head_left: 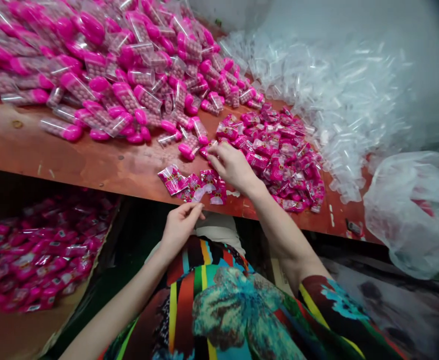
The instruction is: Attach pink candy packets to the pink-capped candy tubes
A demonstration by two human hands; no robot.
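Note:
My left hand is at the table's front edge, its thumb and fingers pressed together. What they hold, if anything, is too small to name. Just beyond its fingertips lies a pale translucent scrap on a few shiny pink packets. Over the table, my right hand has its fingers bent in a pinch at a pink packet; whether they grip it is hidden. Beside these fingertips rests a clear tube with a pink cap and small pale balls inside. To the right hand's right is a heap of pink packets.
A large pile of filled pink-capped tubes covers the table's back left. Clear empty tubes are heaped at the right, near a translucent plastic bag. Below the reddish table, a box at left holds many pink packets.

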